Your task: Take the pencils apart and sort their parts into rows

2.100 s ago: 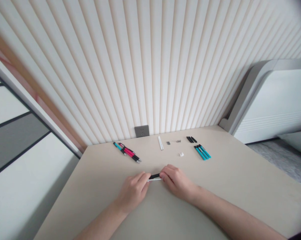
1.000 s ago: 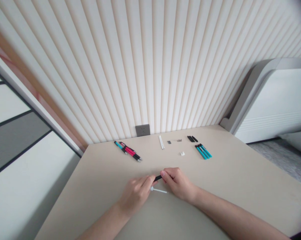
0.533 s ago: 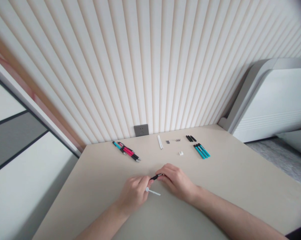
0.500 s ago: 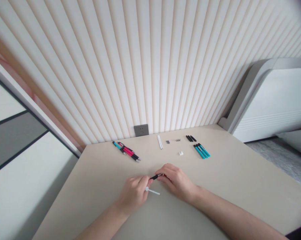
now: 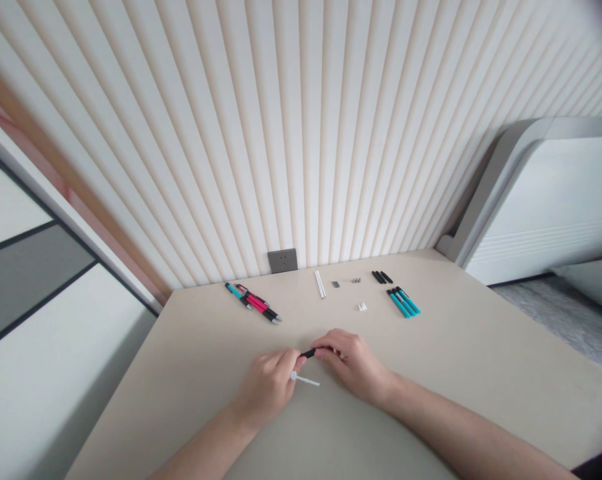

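- Between the left hand point(image 5: 271, 382) and the right hand point(image 5: 351, 360), over the near part of the surface point(image 5: 181, 387), I have a black pen grip point(image 5: 308, 353), touched by both.
- Its long axis runs crosswise, tilted so that the right end lies a little farther off, toward the wall. It lies to the right of the left hand and to the left of the right hand, so neither is nearer.
- I see the left hand pinching its left end between thumb and fingers. The right hand curls its fingers around the other end, pinching it; a pale spot shows among those fingers, too small to identify.
- A white stick point(image 5: 307, 381) sits on my side of the grip, its round head against the left hand, its shaft pointing right; I cannot tell whether it is gripped.
- Farther off I have pink and teal pens point(image 5: 255, 305), thin white rods point(image 5: 320, 285), small metal tips point(image 5: 356, 281), white bits point(image 5: 362, 307), loose black grips point(image 5: 382, 277) and teal barrels point(image 5: 403, 302).
- I can read no brand, label or lettering on any of them.
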### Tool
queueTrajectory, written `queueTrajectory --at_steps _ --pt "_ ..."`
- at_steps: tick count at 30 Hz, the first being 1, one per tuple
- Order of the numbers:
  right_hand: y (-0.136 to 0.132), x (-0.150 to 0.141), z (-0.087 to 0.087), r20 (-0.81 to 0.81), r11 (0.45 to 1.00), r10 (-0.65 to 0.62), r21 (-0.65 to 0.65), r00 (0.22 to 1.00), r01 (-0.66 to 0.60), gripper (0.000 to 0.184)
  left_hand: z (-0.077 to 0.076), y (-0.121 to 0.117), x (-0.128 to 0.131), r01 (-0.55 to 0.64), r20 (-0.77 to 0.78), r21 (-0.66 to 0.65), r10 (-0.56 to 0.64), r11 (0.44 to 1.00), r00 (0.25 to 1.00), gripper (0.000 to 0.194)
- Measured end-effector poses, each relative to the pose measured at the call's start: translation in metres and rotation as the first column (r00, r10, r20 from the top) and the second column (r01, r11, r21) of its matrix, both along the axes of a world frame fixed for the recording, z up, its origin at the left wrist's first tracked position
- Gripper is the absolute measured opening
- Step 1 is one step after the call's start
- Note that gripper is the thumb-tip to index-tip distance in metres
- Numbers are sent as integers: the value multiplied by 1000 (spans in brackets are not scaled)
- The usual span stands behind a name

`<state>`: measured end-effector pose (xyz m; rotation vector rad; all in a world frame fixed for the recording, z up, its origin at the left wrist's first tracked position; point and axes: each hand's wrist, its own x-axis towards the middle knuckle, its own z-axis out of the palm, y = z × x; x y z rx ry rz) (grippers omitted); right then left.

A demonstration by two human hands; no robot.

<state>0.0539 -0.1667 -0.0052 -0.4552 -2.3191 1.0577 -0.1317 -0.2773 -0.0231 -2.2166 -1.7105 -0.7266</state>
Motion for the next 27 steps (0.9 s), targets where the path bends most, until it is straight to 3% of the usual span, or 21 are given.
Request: queueTrajectory --at_steps 5,10,18,27 --pt "-2 0 0 -32 999 -30 -43 999 28 17 1 0 0 -19 1 -2 19 1000 1000 29" --pt "-1 0 -1 -9 998 -16 -65 1000 15 30 2 -1 1 -15 8 3 15 1000 1000 28" --pt "-2 -1 -2 -41 993 -60 -107 997 56 15 -1 -1 0 -23 3 0 23 1000 1000 29" --pt "-2 -2 -4 24 980 -86 -175 996 89 24 2 -1 1 -13 22 12 12 1000 1000 26"
